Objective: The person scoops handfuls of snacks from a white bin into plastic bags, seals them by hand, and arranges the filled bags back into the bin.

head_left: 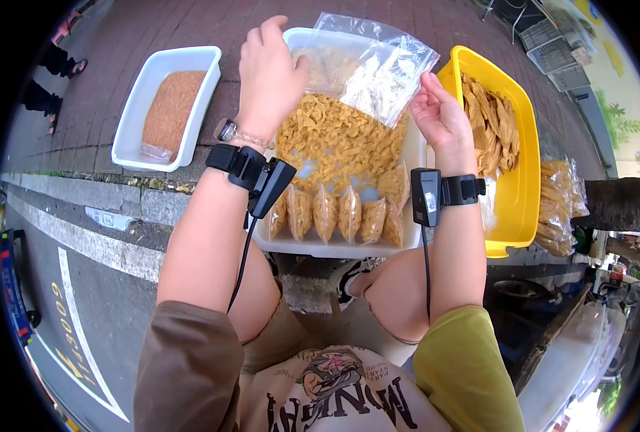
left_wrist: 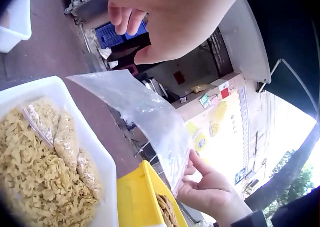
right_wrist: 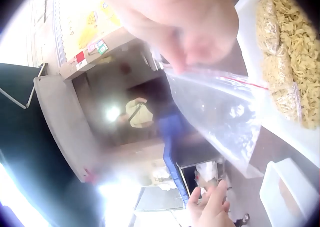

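Observation:
An unfilled clear plastic bag (head_left: 388,79) hangs over the far end of a white tub (head_left: 268,248) of yellowish flakes (head_left: 334,133). My right hand (head_left: 443,119) pinches its right edge between thumb and fingertips; the same pinch shows in the left wrist view, on the bag (left_wrist: 150,117) with the right hand (left_wrist: 210,189). The left hand (head_left: 268,75) is raised over the tub's far left corner, fingers loosely bent, apart from the bag. In the right wrist view a red line runs along one edge of the bag (right_wrist: 220,107). Several filled bags (head_left: 325,214) stand at the tub's near end.
To the left lies a white tub (head_left: 128,137) of brown crumbs with a small packet. At the right a yellow tub (head_left: 518,194) holds tan strips, with bagged goods (head_left: 557,205) beside it. A person's legs (head_left: 55,63) show at the far left.

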Demonstrator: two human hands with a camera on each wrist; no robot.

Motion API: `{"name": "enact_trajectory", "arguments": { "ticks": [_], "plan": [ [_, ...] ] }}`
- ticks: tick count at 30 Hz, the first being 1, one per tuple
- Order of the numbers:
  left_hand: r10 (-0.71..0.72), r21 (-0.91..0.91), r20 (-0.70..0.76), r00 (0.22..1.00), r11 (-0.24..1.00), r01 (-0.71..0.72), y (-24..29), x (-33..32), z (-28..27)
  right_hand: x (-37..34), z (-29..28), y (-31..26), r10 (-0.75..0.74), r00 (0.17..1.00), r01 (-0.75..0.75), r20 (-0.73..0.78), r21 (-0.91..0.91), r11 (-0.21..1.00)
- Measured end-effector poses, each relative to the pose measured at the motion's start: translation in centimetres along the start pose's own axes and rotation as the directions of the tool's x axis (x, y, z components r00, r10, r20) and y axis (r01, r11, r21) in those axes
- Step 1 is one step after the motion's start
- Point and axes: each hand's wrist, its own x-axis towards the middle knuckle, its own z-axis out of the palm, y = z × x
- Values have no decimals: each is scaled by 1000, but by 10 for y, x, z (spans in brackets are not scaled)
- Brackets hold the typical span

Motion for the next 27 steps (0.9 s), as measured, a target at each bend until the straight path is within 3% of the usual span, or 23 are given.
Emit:
{"name": "enact_trajectory", "arguments": {
  "ticks": [1, 2, 3, 4, 6, 11, 13, 15, 20, 22, 23, 24, 25, 26, 27],
  "plan": [
    [-27, -306, 337, 941, 942, 137, 4, 1, -6, -1, 0, 0, 10, 1000, -8, 22, -78, 997],
    [62, -515, 626, 778, 781, 352, 9, 2, -12, -1, 0, 2, 11, 1000, -9, 22, -78, 997],
    [134, -515, 751, 646, 731, 448, 19, 2, -18, -2, 2, 7, 44, 996, -29, 75, -190, 981],
    [133, -514, 753, 644, 731, 450, 26, -2, -17, -4, 5, 12, 84, 989, -44, 123, -301, 953],
    [241, -510, 858, 453, 492, 705, 37, -14, -13, -8, 13, 25, 112, 980, -50, 167, -335, 941],
    [188, -480, 872, 453, 520, 707, 42, -11, -15, -12, 22, 34, 60, 964, 87, 260, -519, 851],
    [179, -429, 902, 393, 470, 771, 40, -9, -13, -13, 25, 30, 75, 956, 105, 285, -567, 817],
    [212, -427, 904, 372, 490, 760, 37, -7, -14, -16, 27, 26, 141, 940, 123, 310, -696, 708],
    [313, -465, 883, 351, 471, 750, 28, -4, -12, -16, 22, 15, 222, 918, 31, 328, -619, 785],
    [329, -507, 862, 386, 584, 634, 24, -3, -11, -17, 23, 15, 218, 919, 17, 328, -587, 810],
    [328, -506, 862, 386, 584, 634, 22, -4, -11, -17, 23, 15, 121, 944, 103, 306, -624, 775],
    [247, -412, 894, 373, 781, 470, 24, -1, -18, -18, 24, 16, 21, 957, 183, 288, -661, 727],
    [161, -278, 912, 378, 920, 277, 25, 0, -23, -15, 21, 18, 21, 957, 183, 288, -662, 727],
    [161, -278, 912, 378, 919, 278, 26, -2, -23, -9, 17, 22, -170, 908, 417, 382, -794, 443],
    [144, -256, 866, 479, 950, 177, 26, -6, -22, -10, 21, 24, -307, 801, 560, 514, -825, 80]
  ]
}}
